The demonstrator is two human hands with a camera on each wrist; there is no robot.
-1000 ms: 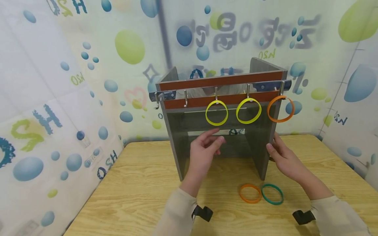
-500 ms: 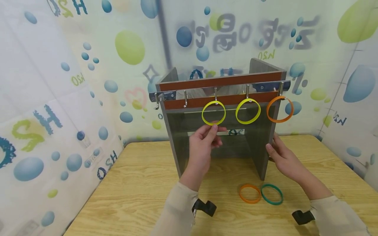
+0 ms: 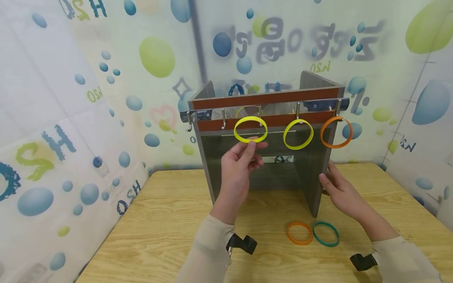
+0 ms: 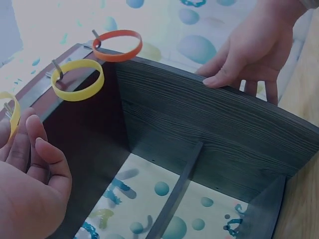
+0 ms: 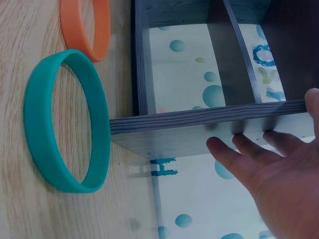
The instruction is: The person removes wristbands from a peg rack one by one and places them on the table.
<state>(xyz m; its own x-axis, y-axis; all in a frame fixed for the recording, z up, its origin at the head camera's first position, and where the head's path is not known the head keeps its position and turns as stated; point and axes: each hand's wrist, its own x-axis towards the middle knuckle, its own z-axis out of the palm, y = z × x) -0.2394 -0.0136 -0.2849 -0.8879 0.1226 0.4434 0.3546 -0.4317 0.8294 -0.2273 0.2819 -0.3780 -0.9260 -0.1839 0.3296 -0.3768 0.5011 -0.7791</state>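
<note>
Left grip (image 3: 236, 173) pinches the lower edge of a yellow band (image 3: 251, 118) between thumb and fingers, the band tilted toward flat at the third hook (image 3: 260, 111) from the left; its right side overlaps that hook, and whether the loop is clear of it I cannot tell. Right grip (image 3: 342, 194) has its fingers spread against the outer face of the side panel (image 3: 313, 177), thumb at the front edge. For clean work, I'd pinch lightly at that low point, bring the far rim above the hook's upturned tip, and only then shift the band in or out; dragging it level could snag and tug the stand (image 3: 277, 145). Steady bracing on the right should stop it sliding on the counter (image 3: 159, 228). Best avoid brushing the second yellow band (image 3: 298, 147), hanging one hook along.
</note>
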